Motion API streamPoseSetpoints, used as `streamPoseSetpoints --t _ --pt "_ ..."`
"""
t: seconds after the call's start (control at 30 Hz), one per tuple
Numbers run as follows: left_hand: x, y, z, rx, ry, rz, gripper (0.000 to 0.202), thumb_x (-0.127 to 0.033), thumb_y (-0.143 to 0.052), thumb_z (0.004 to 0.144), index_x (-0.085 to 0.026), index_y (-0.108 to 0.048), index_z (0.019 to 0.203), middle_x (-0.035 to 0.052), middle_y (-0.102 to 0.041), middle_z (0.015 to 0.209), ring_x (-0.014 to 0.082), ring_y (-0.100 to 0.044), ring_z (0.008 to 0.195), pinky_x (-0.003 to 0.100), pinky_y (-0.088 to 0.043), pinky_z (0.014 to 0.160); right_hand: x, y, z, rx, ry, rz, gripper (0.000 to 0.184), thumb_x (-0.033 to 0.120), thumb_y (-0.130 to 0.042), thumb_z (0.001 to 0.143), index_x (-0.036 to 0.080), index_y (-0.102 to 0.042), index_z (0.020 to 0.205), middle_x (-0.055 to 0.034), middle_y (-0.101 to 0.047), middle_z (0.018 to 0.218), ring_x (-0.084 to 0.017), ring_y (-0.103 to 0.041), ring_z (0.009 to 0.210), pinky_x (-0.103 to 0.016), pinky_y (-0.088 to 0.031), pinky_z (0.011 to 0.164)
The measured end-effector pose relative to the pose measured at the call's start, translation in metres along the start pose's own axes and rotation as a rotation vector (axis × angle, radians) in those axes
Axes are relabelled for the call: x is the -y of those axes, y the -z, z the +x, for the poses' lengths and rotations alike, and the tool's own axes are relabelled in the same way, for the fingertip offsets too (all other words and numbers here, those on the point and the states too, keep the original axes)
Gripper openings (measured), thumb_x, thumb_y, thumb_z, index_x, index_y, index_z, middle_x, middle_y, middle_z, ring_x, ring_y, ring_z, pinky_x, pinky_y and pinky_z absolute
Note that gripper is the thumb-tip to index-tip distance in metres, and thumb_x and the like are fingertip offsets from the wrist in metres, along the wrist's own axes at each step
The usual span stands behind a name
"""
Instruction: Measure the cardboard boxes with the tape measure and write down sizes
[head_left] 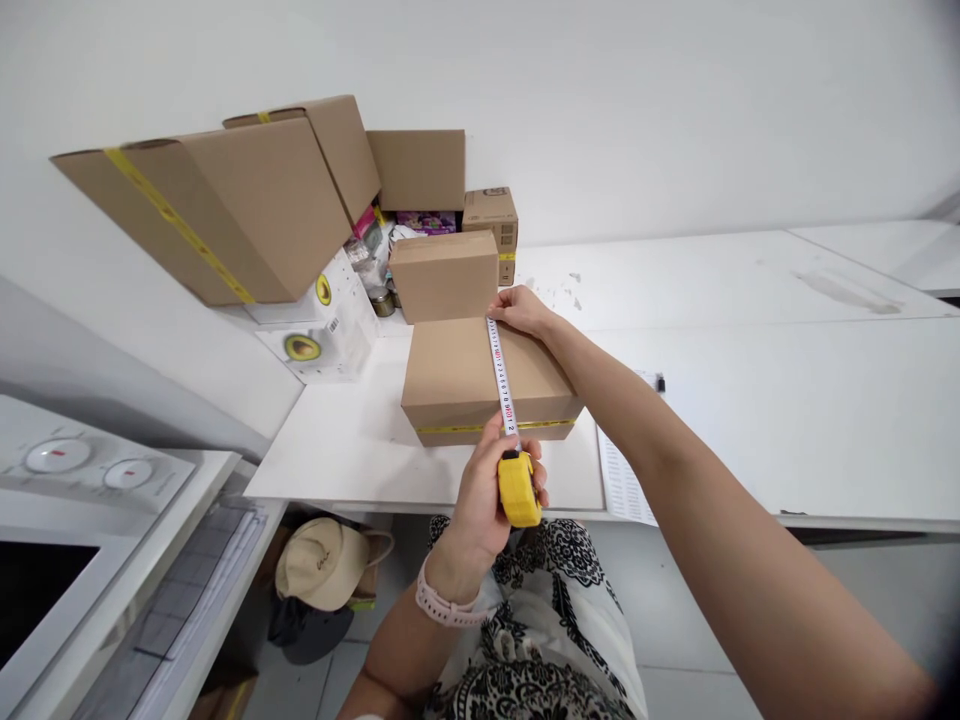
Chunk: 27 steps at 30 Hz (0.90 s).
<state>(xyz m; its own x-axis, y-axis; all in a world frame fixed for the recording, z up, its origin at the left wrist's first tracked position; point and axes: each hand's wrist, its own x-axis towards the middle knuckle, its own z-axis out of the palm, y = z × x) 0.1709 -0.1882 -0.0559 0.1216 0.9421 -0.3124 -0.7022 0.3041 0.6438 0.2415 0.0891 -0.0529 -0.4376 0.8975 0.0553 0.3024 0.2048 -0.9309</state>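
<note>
Carton being measured: blade laid across the top, reading apparently in hand

One closed cardboard box (450, 365) is set near the front edge of the white table (720, 430), straight ahead; yellow tape (450, 429) is seen along its front side. A tape measure (520, 490) is gripped in the left hand (484, 490), fingers wrapped around the yellow case, thumb placed by its mouth. The case is held just off the box's near side, past the table edge. The blade (499, 370) is stretched from there over the near edge and across the top. Its far end is pinned at the back edge by the fingertips of the right hand (519, 310), which look pinched together; exact grip partly hidden.

Done, as far as can be judged: blade pulled out, both ends positioned, top spanned front to back. Left: blade not yet let go or wound in. Whether the figure has been read cannot be told. Other sides: no sign either way. A printed sheet (622, 480) is left lying right of the box, touched by neither hand. Another carton (444, 275) is stood just behind; contact unclear.
</note>
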Motion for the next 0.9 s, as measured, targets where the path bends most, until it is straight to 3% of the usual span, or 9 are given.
streamPoseSetpoints --t 0.47,0.57,0.67,0.77,0.9 --pt "-0.002 0.009 -0.003 -0.007 -0.009 0.023 0.067 -0.026 -0.067 0.079 -0.025 -0.041 0.141 -0.0029 -0.059 0.077 0.0113 -0.056 0.053 0.022 -0.046 0.046 -0.007 0.001 0.007 -0.002 0.030 -0.045 0.026 0.028 -0.080 0.077 0.023 -0.055 0.071 0.0019 -0.063 0.063 -0.018 -0.056 0.080 -0.029 -0.048 0.075" --pt "-0.002 0.009 0.000 -0.010 -0.010 0.027 0.062 -0.029 -0.068 0.080 -0.026 -0.041 0.136 -0.0032 -0.060 0.075 0.0120 -0.056 0.052 0.022 -0.046 0.045 -0.009 0.000 0.010 -0.050 0.047 -0.090 0.024 0.021 -0.079 0.077 0.021 -0.057 0.066 0.0000 -0.064 0.067 -0.017 -0.056 0.076 -0.029 -0.046 0.073" --pt "-0.009 0.012 0.002 -0.024 -0.018 0.053 0.045 -0.033 -0.068 0.081 -0.025 -0.046 0.119 -0.0032 -0.061 0.072 0.0123 -0.056 0.051 0.023 -0.046 0.046 0.001 0.003 0.009 -0.076 0.049 -0.050 0.022 0.016 -0.077 0.077 0.018 -0.059 0.063 -0.0028 -0.065 0.071 -0.016 -0.057 0.073 -0.030 -0.045 0.071" --pt "-0.017 0.021 -0.001 -0.054 -0.080 0.137 0.031 -0.034 -0.071 0.081 -0.023 -0.048 0.098 -0.0027 -0.061 0.070 0.0116 -0.054 0.050 0.022 -0.044 0.044 0.031 0.012 -0.014 -0.078 0.157 0.062 0.019 0.020 -0.079 0.078 0.018 -0.063 0.069 -0.0036 -0.066 0.076 -0.017 -0.059 0.077 -0.031 -0.048 0.075" --pt "-0.015 0.040 -0.018 -0.082 -0.198 0.354 0.028 -0.037 -0.073 0.084 -0.021 -0.050 0.080 -0.0011 -0.063 0.069 0.0091 -0.053 0.052 0.019 -0.042 0.048 0.082 0.021 -0.100 -0.171 0.360 0.138 0.018 0.034 -0.077 0.083 0.021 -0.066 0.081 -0.0037 -0.067 0.089 -0.021 -0.063 0.096 -0.032 -0.053 0.079"
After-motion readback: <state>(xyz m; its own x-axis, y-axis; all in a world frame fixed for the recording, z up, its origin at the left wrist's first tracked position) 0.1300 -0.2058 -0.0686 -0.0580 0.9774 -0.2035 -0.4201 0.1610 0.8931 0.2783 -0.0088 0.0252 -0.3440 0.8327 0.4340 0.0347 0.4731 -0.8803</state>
